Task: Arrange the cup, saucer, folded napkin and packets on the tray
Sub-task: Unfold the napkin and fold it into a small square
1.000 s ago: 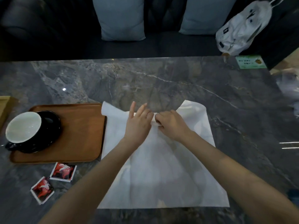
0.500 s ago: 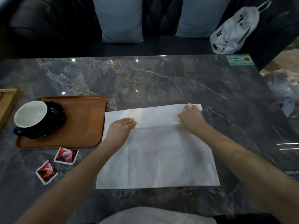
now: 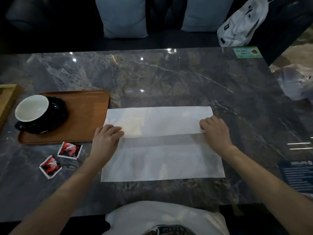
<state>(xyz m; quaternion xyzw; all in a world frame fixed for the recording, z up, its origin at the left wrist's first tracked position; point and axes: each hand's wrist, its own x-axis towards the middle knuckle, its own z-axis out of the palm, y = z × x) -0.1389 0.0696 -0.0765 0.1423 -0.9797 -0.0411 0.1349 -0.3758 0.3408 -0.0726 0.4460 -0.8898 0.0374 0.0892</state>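
A white napkin [image 3: 160, 150] lies flat on the marble table with its far part folded toward me. My left hand [image 3: 105, 141] presses the fold's left end and my right hand [image 3: 215, 131] pinches its right end. To the left is a brown tray [image 3: 88, 116] carrying a white-lined black cup [image 3: 32, 108] on a black saucer [image 3: 56, 114]. Two red packets lie on the table in front of the tray, one [image 3: 70, 150] nearer it and the other [image 3: 50, 166] closer to me.
A light wooden box edge [image 3: 6, 100] sits at the far left. A green card [image 3: 247, 52] lies at the table's far right corner, a dark printed card [image 3: 298, 177] at the near right. Cushions and a white bag [image 3: 242, 22] rest on the sofa behind.
The napkin's far edge has been folded over toward me. Both hands slid apart from the middle out to the ends of the fold.
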